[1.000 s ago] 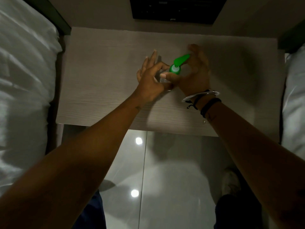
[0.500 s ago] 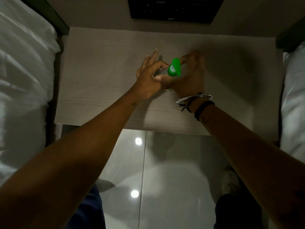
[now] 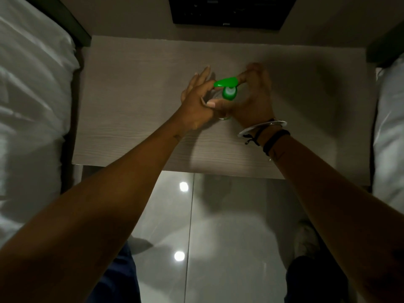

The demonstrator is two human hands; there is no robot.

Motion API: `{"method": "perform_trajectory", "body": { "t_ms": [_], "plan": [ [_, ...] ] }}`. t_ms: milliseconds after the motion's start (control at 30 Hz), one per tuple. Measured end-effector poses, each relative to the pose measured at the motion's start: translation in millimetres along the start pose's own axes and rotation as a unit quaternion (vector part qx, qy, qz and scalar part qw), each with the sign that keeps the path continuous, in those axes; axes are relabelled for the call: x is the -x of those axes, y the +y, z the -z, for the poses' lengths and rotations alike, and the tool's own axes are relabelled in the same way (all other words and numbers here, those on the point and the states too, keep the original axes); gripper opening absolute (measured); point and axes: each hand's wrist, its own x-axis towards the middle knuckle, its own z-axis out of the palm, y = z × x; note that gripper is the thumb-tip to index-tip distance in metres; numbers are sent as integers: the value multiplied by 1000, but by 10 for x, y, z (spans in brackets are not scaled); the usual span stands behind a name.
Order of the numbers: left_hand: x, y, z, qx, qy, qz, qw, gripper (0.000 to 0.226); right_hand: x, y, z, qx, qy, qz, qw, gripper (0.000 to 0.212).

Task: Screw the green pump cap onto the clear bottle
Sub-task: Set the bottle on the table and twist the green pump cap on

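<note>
The green pump cap point(image 3: 228, 88) sits on top of the clear bottle point(image 3: 224, 117), which stands upright on the pale wooden table point(image 3: 135, 101). Only the bottle's base shows between my hands. The pump's nozzle points left. My left hand point(image 3: 196, 106) wraps the bottle from the left, its forefinger near the nozzle tip. My right hand point(image 3: 254, 99) closes around the cap from the right, with fingertips on the pump head's right end and the thumb lying across the front.
White bedding lies along the left point(image 3: 30, 101) and right point(image 3: 389, 132) sides of the table. A dark panel point(image 3: 227, 12) is on the wall behind. Glossy floor tiles point(image 3: 218, 226) lie below the table's near edge. Bracelets point(image 3: 262, 127) circle my right wrist.
The pump nozzle has swung from pointing up-right, through pointing away, to pointing left. My right hand turned with it; my left hand stayed on the bottle.
</note>
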Motion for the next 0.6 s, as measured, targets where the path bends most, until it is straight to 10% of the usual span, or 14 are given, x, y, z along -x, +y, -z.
{"method": "perform_trajectory", "body": {
  "t_ms": [200, 433, 600],
  "plan": [
    [-1, 48, -10, 22, -1, -9, 1000, 50, 11, 101, 83, -60, -23, 21, 998, 41],
    [-6, 55, 4, 15, 7, -9, 1000, 31, -17, 8, 20, -41, 6, 18, 999, 75],
    [-22, 95, 13, 18, -15, -11, 1000, 45, -13, 124, 111, -86, -54, 14, 995, 38]
  ]
}}
